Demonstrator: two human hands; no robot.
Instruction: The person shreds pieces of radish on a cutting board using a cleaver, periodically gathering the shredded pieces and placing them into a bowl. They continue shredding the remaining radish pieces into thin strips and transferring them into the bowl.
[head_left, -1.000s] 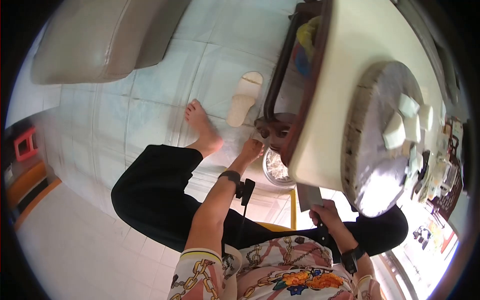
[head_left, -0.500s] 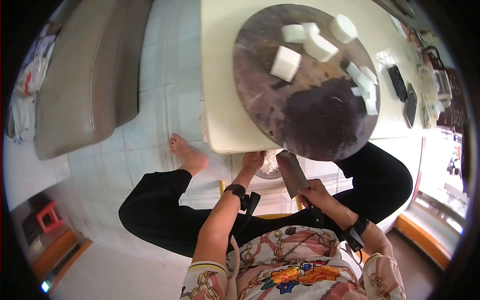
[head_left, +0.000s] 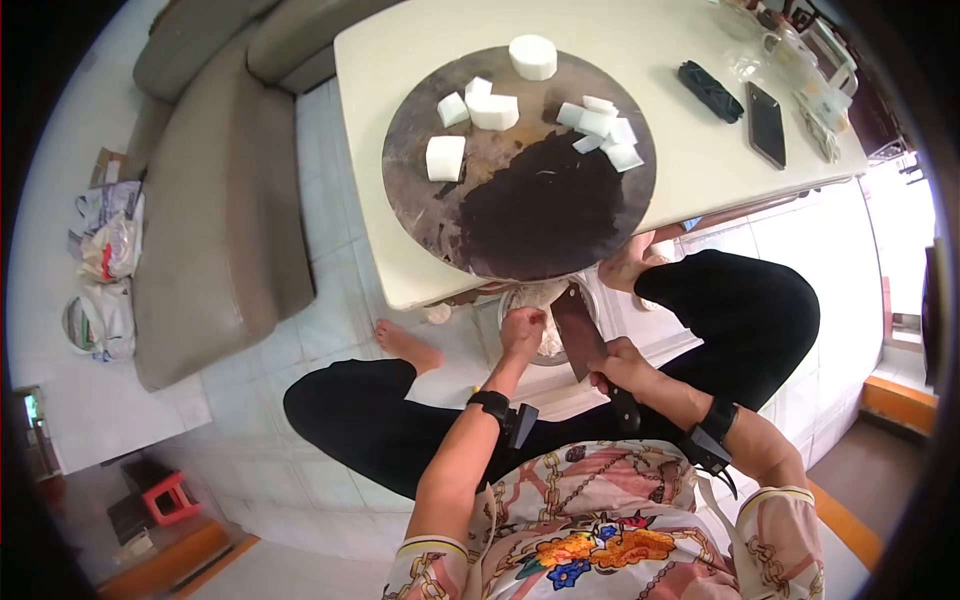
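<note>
In my right hand (head_left: 622,368) is the handle of a cleaver (head_left: 577,330), its broad blade pointing up and away below the table edge. My left hand (head_left: 523,332), fingers curled closed, is just left of the blade over a metal basin (head_left: 592,300) of pale scraps. Whatever those fingers hold, if anything, is hidden. Ahead of both hands lies a round, dark chopping board (head_left: 420,215), wet in its middle. Thick white vegetable chunks (head_left: 444,159) sit on its left side, a round chunk (head_left: 533,58) at the far edge, and thinner slices (head_left: 597,122) at the right.
The board rests on a cream table (head_left: 362,120). A phone (head_left: 767,124) and a black folded object (head_left: 710,91) lie on its right, near plastic bags (head_left: 810,75). A grey sofa (head_left: 220,220) stands left. A red stool (head_left: 170,497) is at lower left.
The view has shifted, so the board appears farther left and more of the basin shows. The cleaver stays in my right hand; my left hand is now over the basin, closer to the blade.
</note>
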